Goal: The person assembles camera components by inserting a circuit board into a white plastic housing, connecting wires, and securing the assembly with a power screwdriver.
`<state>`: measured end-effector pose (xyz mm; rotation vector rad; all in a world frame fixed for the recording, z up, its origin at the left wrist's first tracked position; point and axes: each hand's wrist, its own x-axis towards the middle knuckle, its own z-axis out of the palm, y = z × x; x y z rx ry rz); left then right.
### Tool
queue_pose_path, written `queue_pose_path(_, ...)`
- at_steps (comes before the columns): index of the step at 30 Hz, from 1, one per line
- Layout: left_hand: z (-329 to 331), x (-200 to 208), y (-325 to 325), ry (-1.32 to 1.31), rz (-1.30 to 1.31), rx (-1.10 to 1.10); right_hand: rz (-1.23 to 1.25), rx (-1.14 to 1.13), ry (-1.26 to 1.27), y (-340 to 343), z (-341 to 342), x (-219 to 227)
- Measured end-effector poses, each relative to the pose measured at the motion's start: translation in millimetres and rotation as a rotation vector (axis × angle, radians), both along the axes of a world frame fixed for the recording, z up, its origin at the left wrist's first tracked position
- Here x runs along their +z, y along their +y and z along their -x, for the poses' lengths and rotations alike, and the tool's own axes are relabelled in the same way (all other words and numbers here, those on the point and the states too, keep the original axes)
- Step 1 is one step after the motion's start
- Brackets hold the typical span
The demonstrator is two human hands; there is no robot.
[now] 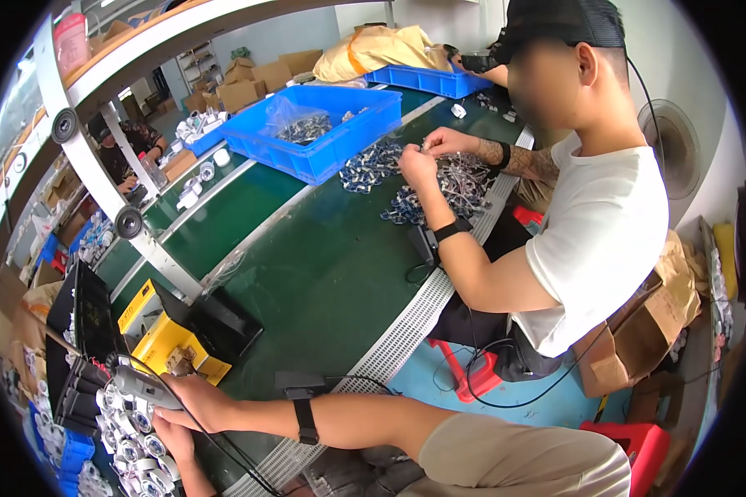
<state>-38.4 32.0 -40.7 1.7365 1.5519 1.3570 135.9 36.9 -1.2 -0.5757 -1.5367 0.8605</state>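
At the lower left, my right hand (199, 403) is closed round a grey corded hand tool (145, 386). The tool's tip is not clear. Just below it, my left hand (176, 436) has its fingers bent against the edge of a pile of white round parts (130, 450) with ringed faces. What its fingertips grip is partly hidden by the right hand and the tool. Beyond my hands stands a yellow box-shaped device (171, 333) with an open front, beside a black bin (226, 323).
Across the green table (323, 273), a co-worker (593, 207) handles small parts over wired-part heaps (456, 186). Blue crates (315, 157) stand at the back. A white shelf post (108, 182) rises at left. Red stools (472, 373) and a cardboard box (638, 331) are on the right.
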Motion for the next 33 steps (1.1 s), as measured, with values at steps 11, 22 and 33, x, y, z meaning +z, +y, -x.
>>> queue_pose_path(11, -13.8, 44.5, -14.9, 0.681, -0.524, 0.089, -0.12, -0.158, 0.148, 3.7, 6.9, -0.6)
queue_pose_path(22, -35.1, 34.4, -39.5, 0.581, -0.662, -0.211, 0.061, 0.11, 0.089, -1.4, 1.6, 1.0)
queue_pose_path(33, -77.7, 36.3, -27.5, 0.69, -0.749, 0.123, 0.177, -0.044, 0.037, -0.1, 17.5, -19.3)
